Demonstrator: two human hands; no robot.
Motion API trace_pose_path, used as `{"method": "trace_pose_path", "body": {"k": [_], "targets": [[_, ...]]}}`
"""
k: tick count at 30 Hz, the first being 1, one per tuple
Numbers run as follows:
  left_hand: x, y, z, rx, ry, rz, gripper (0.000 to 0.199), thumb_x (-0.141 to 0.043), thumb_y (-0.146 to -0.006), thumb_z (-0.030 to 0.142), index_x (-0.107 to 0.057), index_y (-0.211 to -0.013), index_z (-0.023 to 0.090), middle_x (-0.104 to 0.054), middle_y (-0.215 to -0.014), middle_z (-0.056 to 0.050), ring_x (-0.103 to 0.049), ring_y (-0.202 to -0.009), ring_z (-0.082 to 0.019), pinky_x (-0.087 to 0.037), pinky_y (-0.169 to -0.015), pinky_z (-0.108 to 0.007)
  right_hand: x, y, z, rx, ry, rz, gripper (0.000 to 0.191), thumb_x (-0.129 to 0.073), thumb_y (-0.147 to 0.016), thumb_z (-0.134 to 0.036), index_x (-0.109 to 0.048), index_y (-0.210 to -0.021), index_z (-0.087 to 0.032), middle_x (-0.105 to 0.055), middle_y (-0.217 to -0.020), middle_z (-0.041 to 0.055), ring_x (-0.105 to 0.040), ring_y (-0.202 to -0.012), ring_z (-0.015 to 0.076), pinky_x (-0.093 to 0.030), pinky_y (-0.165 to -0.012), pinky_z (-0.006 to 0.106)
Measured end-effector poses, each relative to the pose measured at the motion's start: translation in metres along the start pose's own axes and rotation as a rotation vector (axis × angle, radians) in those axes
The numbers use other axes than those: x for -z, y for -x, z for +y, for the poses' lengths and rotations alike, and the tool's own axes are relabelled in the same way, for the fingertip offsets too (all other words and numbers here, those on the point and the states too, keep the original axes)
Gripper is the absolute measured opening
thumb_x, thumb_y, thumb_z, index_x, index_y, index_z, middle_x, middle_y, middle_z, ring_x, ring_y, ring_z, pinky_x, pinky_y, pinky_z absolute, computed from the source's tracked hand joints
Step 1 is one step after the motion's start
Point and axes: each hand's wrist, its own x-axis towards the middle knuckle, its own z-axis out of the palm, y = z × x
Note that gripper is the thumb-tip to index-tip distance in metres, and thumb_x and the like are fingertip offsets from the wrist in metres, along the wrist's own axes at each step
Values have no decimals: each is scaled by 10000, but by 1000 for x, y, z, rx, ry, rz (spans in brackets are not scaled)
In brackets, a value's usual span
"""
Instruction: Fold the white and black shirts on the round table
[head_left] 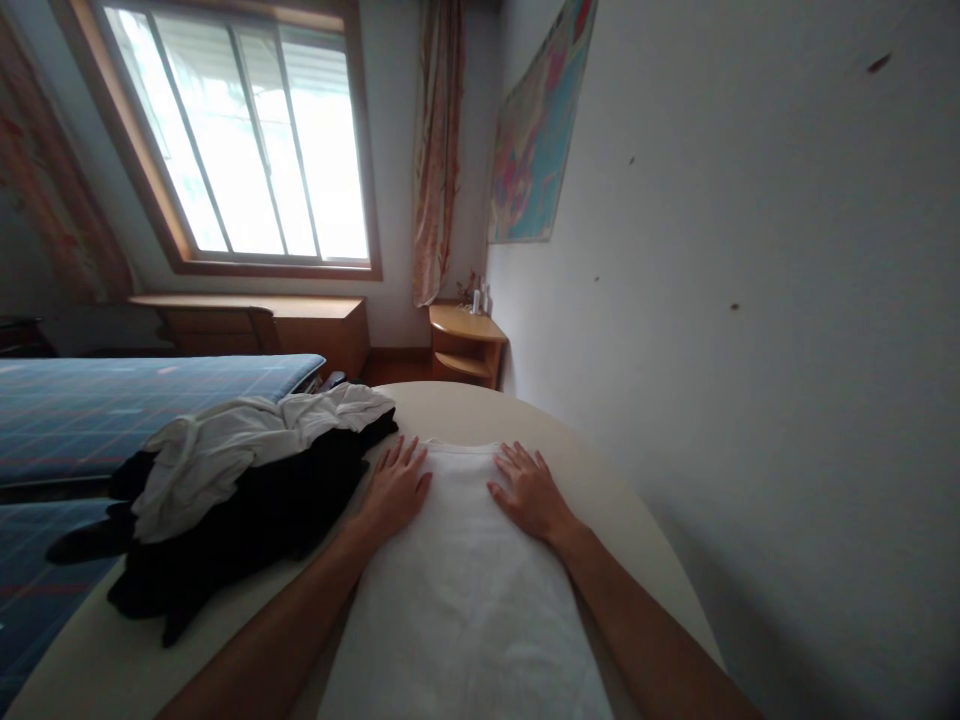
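A white garment [469, 590], perhaps a shirt, lies flat on the pale round table [600, 470], its far edge showing a collar-like band. My left hand [395, 487] rests on its far left corner, fingers spread and pointing away from me. On the far right corner lies my right hand [530, 490], flat with the fingers apart. Neither hand grips the cloth. The near end of the garment runs out of view at the bottom. Left of my left arm is a rumpled heap of clothes, with a white piece [202, 455] over a black piece [277, 510].
A bed with a blue plaid cover [150, 400] stands left of the table. The wall [787, 400] rises close on the right, with a map [536, 140] on it. Beyond the table are a small wooden corner shelf [465, 322], a desk [300, 308] and a window [255, 140].
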Motion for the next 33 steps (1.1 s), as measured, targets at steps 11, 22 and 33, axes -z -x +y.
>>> {"method": "trace_pose_path", "body": {"k": [11, 22, 33], "targets": [[2, 2, 5, -118, 47, -278, 594, -335, -1015, 523, -313, -1556, 278, -164, -1654, -68, -104, -1528, -292, -126, -1214, -516, -3, 2, 4, -6, -47, -207, 687, -351, -984, -594, -288, -1569, -241, -157, -1658, 53, -93, -1531, 259, -60, -1224, 496], [-19, -13, -34, 198, 247, 42, 615, -514, -904, 367, -441, -1430, 54, -447, -1502, -238, -364, -1436, -346, -256, -1184, -477, -13, -6, 25, -296, 18, 23, 627, -425, -977, -526, -403, -1517, -208, -264, -1623, 147, -232, -1496, 308, -184, -1192, 506], [-12, -32, -52, 189, 457, 159, 614, -615, -766, 190, -516, -1369, 128, -691, -1161, -106, -680, -969, -213, -539, -915, -352, -16, -32, 64, -222, -166, 248, 528, -611, -862, -266, -551, -1370, -135, -650, -1298, 153, -623, -1158, 237, -438, -1033, 347]]}}
